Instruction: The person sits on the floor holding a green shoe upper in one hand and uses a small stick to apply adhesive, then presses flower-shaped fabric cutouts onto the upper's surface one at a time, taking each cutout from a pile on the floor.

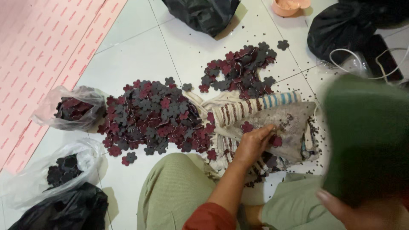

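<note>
**Inspector:** Start with the largest item on the floor.

**Assistant:** The big heap of flower-shaped pieces point(153, 117), maroon and grey mixed, lies loose on the white tiled floor point(132, 55), left of the person's knee. A second, smaller heap point(240, 68) sits beyond it, with single pieces strayed off its edge. Both appear unbagged.

**Inspector:** And what has been put away?

**Assistant:** Two clear bags hold pieces: the upper bag point(72, 108) maroon ones, the lower bag point(64, 170) dark grey ones. By my judgement, only a small share is bagged; most remains in the heaps.

**Inspector:** The work surface?

**Assistant:** A grey worn pad point(294, 123) rests on a striped cloth point(255, 106), with dark crumbs scattered round it.

**Inspector:** Hands?

**Assistant:** The left hand point(253, 142) lies on the pad, fingers curled down near a maroon piece point(247, 126) and another point(277, 140); whether it grips one I cannot tell. The right hand point(341, 206) grasps a blurred dark green object point(366, 136), close to the camera.
</note>
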`<state>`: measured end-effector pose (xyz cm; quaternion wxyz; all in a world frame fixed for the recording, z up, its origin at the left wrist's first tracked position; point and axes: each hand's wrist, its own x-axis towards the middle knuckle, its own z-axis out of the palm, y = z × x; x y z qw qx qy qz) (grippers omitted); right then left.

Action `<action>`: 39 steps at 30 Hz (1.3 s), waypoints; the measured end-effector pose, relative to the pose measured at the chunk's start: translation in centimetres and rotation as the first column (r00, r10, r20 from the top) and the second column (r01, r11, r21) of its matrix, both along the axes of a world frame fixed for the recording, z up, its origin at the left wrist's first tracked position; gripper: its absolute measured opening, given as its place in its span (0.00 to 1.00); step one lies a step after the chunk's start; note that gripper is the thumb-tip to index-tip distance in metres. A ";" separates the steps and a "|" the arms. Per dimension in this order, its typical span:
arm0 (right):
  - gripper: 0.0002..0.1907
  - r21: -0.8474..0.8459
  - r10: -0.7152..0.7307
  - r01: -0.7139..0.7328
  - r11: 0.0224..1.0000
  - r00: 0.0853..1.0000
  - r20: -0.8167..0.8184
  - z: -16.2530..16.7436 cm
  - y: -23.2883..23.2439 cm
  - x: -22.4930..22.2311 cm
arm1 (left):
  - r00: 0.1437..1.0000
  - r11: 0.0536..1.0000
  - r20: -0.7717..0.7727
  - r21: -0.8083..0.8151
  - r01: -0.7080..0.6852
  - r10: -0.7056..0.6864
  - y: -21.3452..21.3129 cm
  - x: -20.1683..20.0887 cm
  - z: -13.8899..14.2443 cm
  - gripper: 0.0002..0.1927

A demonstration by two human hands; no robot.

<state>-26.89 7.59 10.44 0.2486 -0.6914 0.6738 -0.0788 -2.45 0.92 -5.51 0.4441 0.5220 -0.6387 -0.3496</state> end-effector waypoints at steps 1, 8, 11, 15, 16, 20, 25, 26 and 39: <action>0.49 -0.058 0.026 -0.020 0.998 0.994 0.103 0.4 0.1 -0.1 | 1.000 1.000 -0.007 -0.021 -0.002 0.002 -0.2 -0.1 -0.2 0.15; 0.59 -0.118 0.047 -0.024 0.993 0.979 0.196 -7.1 -1.1 3.7 | 0.994 0.992 0.059 0.095 0.083 -0.088 0.0 0.4 -0.6 0.13; 0.59 -0.022 -0.047 0.052 0.998 0.980 0.195 -7.2 -1.0 3.6 | 0.998 0.994 0.018 0.095 0.055 -0.057 0.0 0.3 -0.5 0.14; 0.62 0.141 -0.208 0.217 0.966 0.975 -0.080 -4.0 -1.2 2.9 | 0.999 1.000 -0.046 0.005 -0.020 0.021 -0.4 -0.3 0.0 0.14; 0.63 0.174 -0.205 0.223 0.959 0.972 -0.118 -3.4 -1.5 3.0 | 0.999 0.999 -0.035 -0.011 -0.034 0.034 -0.6 -0.4 0.2 0.14; 0.65 0.245 -0.187 0.238 0.940 0.959 -0.213 -2.4 -1.3 3.0 | 0.994 0.998 -0.090 0.036 -0.054 0.057 -0.3 -0.6 1.2 0.13; 0.65 0.208 -0.108 0.146 0.967 0.977 -0.184 -2.9 -1.2 2.3 | 0.992 0.986 -0.098 0.156 -0.066 0.082 -0.7 -0.6 1.6 0.17; 0.65 0.244 -0.097 0.147 0.959 0.974 -0.205 -3.0 -1.4 2.3 | 0.989 0.992 -0.114 0.101 -0.080 0.091 -0.7 -0.7 1.5 0.17; 0.63 0.337 -0.087 0.154 0.929 0.975 -0.207 -4.9 -2.2 1.0 | 0.446 0.861 -0.737 0.447 -0.242 0.508 -2.7 2.4 0.2 0.14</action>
